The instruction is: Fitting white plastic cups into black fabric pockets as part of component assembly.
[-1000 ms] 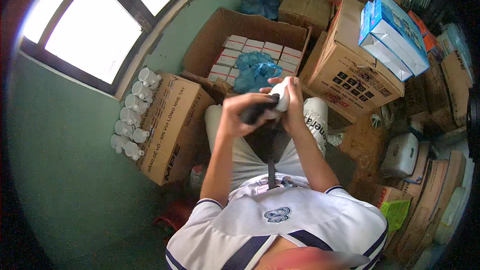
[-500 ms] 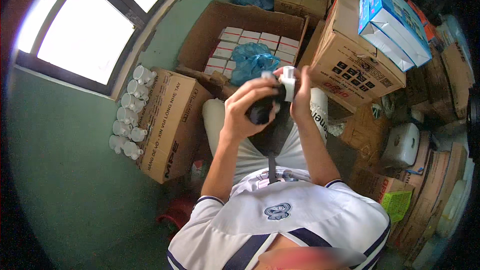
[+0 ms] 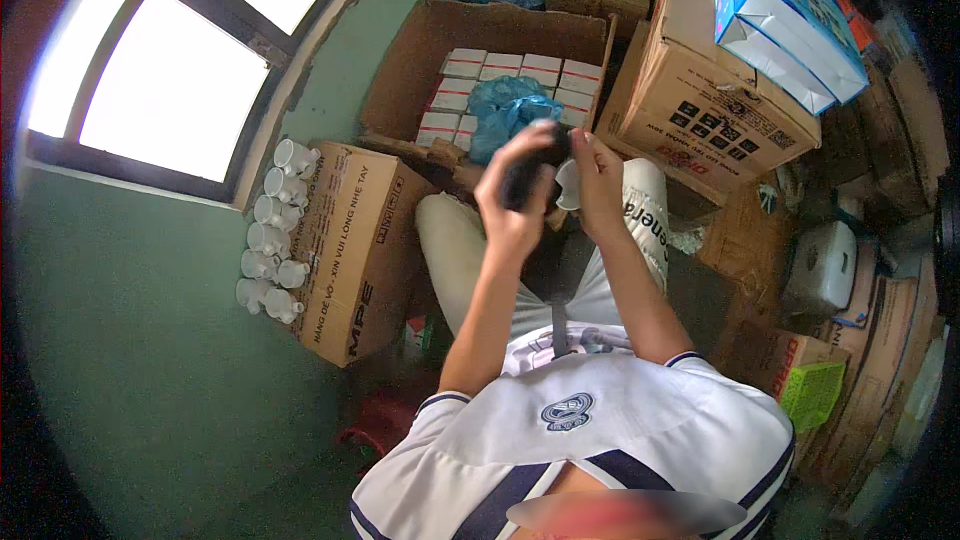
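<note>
In front of my knees, my left hand (image 3: pixel 512 190) is wrapped round a dark rounded thing (image 3: pixel 527 175), blurred and too dark to name. Close beside it, my right hand (image 3: pixel 602 185) pinches a small white plastic piece (image 3: pixel 568 185), which touches or nearly touches the dark thing. Fingers hide part of both, so I cannot tell whether they are joined. On the left stands a brown carton (image 3: pixel 350 250), its left side lined with several white plastic fittings (image 3: pixel 270 210), each with a wide round end and a narrower neck.
Ahead is a big open carton (image 3: pixel 400 70) with small white boxes (image 3: pixel 500 67) and a crumpled blue plastic bag (image 3: pixel 500 115). To the right, blue-and-white bags (image 3: pixel 790 20) sit on another carton (image 3: pixel 715 130). A green basket (image 3: pixel 812 392) and a white appliance (image 3: pixel 823 265) are lower right.
Both hands have turned the things they hold. The white piece, earlier upright with its narrow top showing, now shows a round edge beside the dark thing. My view has shifted slightly.
</note>
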The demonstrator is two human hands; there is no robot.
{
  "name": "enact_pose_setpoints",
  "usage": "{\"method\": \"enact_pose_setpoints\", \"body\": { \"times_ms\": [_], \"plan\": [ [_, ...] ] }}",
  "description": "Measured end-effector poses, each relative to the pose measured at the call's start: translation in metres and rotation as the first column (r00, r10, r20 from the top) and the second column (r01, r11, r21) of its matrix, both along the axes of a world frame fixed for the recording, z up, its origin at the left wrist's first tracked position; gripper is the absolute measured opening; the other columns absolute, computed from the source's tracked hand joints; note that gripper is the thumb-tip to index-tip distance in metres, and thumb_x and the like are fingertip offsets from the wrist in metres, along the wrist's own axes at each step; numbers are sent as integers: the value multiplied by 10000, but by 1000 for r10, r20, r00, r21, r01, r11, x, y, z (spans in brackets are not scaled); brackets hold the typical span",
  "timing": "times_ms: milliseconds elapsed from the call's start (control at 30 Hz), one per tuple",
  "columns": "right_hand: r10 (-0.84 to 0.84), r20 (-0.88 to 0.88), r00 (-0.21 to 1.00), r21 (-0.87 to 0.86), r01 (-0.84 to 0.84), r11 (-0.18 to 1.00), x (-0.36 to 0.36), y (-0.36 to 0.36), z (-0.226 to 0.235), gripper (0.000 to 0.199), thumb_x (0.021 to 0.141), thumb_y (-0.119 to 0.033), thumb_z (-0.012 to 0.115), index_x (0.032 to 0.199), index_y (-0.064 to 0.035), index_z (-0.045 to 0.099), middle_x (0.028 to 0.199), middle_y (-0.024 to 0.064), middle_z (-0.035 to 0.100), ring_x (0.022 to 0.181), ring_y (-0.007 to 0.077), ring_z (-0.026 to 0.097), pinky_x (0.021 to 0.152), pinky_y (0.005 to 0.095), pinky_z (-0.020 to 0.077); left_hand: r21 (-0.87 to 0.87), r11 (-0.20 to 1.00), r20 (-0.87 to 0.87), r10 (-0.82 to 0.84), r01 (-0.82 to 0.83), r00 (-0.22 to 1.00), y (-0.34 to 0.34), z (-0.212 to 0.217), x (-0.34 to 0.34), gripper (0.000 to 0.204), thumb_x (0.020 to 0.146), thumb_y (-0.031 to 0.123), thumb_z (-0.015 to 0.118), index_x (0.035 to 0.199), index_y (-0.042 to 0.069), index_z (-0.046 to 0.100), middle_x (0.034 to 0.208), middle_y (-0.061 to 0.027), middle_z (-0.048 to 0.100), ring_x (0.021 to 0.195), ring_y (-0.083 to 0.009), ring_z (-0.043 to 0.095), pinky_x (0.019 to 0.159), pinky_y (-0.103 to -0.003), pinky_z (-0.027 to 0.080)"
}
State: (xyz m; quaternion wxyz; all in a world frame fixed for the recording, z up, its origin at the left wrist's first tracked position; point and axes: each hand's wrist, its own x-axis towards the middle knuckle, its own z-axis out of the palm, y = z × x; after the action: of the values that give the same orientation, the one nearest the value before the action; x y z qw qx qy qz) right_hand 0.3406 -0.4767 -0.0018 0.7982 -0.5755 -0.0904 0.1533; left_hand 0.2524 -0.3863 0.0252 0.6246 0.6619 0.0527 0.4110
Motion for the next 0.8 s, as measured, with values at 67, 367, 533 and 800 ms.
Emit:
{"method": "enact_pose_setpoints", "body": {
  "times_ms": [67, 367, 533, 800],
  "plan": [
    [11, 25, 1000, 47, -12, 999, 12, -1, -3, 415, 1038, -439, 692, 822, -84, 681, 775, -35, 606, 723, 73, 554, 678, 255, 423, 245, 969, 1, 25, -25, 1000, -21, 3, -1, 415, 844, -40, 752, 1251, 23, 705, 1414, -208, 656, 1347, -334, 619, 1133, -406, 461],
    [-56, -211, 976, 12, 60, 998, 10, -11, -3, 488, 1070, -576, 564, 988, -101, 641, 863, -15, 586, 816, 87, 561, 738, 264, 459, 63, 992, 11, 107, -108, 994, -13, -1, -13, 291, 901, 4, 720, 1190, -18, 698, 1311, -224, 704, 1247, -329, 666, 1102, -452, 491],
    [25, -247, 969, 229, 33, 973, -4, 0, -5, 602, 1089, -636, 456, 1072, -67, 654, 899, 33, 652, 801, 126, 621, 735, 279, 515, 342, 909, 6, 249, -236, 968, -49, -32, 2, 491, 883, -50, 708, 1367, 1, 640, 1543, -261, 526, 1466, -396, 494, 1218, -483, 368],
    [206, -336, 919, 312, -98, 945, 18, -26, -18, 616, 1120, -591, 370, 1271, -44, 608, 1252, 157, 734, 961, 253, 760, 730, 339, 603, -145, 964, -143, 203, -223, 969, -15, -51, -26, 368, 918, -6, 674, 1286, -6, 687, 1318, -134, 691, 1217, -229, 652, 1085, -384, 496]
  ]
}}
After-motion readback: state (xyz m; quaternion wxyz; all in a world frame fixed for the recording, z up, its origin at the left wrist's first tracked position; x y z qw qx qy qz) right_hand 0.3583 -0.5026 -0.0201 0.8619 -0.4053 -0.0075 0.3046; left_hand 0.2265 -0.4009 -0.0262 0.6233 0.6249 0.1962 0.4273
